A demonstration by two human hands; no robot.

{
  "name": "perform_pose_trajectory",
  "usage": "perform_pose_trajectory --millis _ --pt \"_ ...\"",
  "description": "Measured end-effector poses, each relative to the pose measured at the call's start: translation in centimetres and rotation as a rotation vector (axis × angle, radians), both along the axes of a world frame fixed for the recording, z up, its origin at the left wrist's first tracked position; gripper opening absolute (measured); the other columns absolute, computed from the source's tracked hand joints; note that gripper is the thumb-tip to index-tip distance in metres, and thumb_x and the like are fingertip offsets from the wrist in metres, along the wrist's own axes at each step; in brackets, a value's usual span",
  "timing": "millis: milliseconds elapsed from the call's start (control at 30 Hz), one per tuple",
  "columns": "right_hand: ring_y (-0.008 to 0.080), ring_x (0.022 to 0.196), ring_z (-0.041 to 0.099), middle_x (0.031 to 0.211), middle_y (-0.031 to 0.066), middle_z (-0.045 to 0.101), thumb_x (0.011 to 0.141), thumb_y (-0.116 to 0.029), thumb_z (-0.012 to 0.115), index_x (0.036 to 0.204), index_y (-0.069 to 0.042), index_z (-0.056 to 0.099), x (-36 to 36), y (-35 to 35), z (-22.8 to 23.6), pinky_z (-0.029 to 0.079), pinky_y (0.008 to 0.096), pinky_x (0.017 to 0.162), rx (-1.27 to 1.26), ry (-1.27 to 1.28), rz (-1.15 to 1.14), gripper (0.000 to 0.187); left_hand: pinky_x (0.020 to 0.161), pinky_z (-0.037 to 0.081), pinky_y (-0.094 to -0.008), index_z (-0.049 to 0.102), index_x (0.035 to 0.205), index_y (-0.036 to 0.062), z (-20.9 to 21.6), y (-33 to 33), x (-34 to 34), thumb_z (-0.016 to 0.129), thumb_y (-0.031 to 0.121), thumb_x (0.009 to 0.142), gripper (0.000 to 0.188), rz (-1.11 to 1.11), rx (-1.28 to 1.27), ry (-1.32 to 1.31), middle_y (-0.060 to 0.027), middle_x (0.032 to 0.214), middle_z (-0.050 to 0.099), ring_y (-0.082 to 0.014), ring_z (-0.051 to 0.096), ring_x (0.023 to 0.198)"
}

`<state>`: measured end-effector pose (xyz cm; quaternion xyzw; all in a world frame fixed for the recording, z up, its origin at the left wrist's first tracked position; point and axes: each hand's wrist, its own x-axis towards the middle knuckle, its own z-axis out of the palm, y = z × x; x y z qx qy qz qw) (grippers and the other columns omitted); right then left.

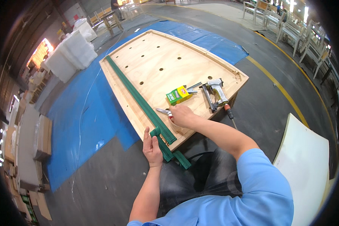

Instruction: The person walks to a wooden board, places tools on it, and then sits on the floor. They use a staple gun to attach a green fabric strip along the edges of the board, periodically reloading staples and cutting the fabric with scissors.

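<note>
A length of green webbing (133, 92) runs along the left side of a pale plywood panel (128, 56) with round holes and a raised rim. Its near part doubles over and hangs past the panel's near edge. My left hand (153, 152) is at that edge, holding a folded piece of the webbing by the thumb, with its fingers pointing up. My right hand (182, 116) rests low over the panel, closed around the red handles of a pair of scissors (163, 111). Their blades point left, toward the webbing.
Beyond my right hand lie a green-and-yellow box (179, 95), loose staple strips (194, 87) and a pneumatic staple gun (216, 93) with its hose. Blue sheeting (79, 128) covers floor around the panel. A curved white panel (307, 150) stands at right; chairs (293, 32) line the far right.
</note>
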<state>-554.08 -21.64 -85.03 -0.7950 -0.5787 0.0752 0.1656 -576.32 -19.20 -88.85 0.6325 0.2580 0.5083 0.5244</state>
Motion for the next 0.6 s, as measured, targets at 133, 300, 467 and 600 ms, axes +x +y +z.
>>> perform_pose_trajectory --millis 133,300,467,600 --pt "0.0388 0.103 0.069 0.104 0.0223 0.071 0.090 -0.020 0.068 0.110 -0.001 0.068 -0.6 0.8 0.8 0.056 0.0481 0.089 0.047 0.010 0.037 0.027 0.101 0.045 -0.0351 0.073 0.111 -0.0051 -0.1 0.6 -1.6 0.061 0.007 0.102 0.019 0.055 0.104 0.116 -0.0229 0.140 0.062 -0.0310 0.049 0.142" --pt "0.0371 0.108 0.067 0.113 0.0199 0.069 0.092 -0.019 0.070 0.118 0.000 0.063 11.1 -6.1 3.1 0.055 0.0461 0.094 0.201 -0.171 -0.478 0.033 0.086 0.049 -0.0276 0.071 0.108 -0.0063 0.6 -0.1 -1.2 0.062 0.010 0.103 0.019 0.030 0.178 0.203 -0.0188 0.150 0.056 -0.0178 0.064 0.111" --pt "0.0401 0.117 0.067 0.122 0.0271 0.069 0.086 -0.037 0.082 0.132 0.004 0.049 14.8 -7.6 2.6 0.054 0.0462 0.100 -0.101 0.077 -0.725 0.071 0.074 0.049 -0.0272 0.070 0.107 -0.0061 1.1 -0.7 -0.8 0.065 0.008 0.100 0.016 0.037 0.233 0.315 -0.0185 0.150 0.057 -0.0134 0.060 0.088" --pt "0.0407 0.117 0.067 0.121 0.0276 0.069 0.082 -0.034 0.084 0.134 0.004 0.045 16.0 -6.4 1.3 0.054 0.0466 0.100 -0.093 0.147 -0.739 0.075 0.070 0.049 -0.0261 0.069 0.105 -0.0069 0.6 -0.4 -0.9 0.067 0.004 0.097 0.014 0.035 0.298 0.395 -0.0198 0.148 0.058 -0.0116 0.060 0.082"
